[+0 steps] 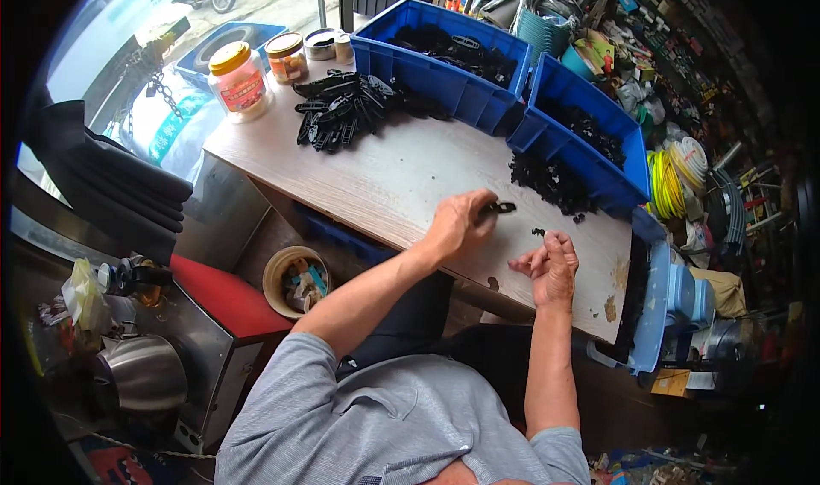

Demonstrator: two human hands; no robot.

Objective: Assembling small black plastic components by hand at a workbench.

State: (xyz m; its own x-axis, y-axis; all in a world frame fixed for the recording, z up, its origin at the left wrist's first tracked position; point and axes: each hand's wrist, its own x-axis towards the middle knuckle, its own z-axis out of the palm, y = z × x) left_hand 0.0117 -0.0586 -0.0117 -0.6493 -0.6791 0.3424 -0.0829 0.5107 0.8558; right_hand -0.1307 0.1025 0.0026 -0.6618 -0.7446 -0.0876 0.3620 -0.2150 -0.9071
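My left hand [461, 223] is closed around a long, flat black plastic part [506, 207], whose end sticks out past the fingers above the pale wooden table [367, 186]. To its right, my right hand [551, 267] pinches a tiny black plastic piece [537, 231] between thumb and forefinger, a little apart from the long part. A loose heap of small black pieces [551, 182] lies just beyond the right hand. Farther left on the table is a pile of long black slotted parts [337, 113].
Two blue bins, a left one [427, 75] and a right one [542, 135], hold black parts along the far edge. A jar with a yellow lid [239, 84] stands at the far left. Below the table are a waste bucket [275, 284] and a red-topped cabinet [226, 297]. At right hangs a blue tub [656, 289].
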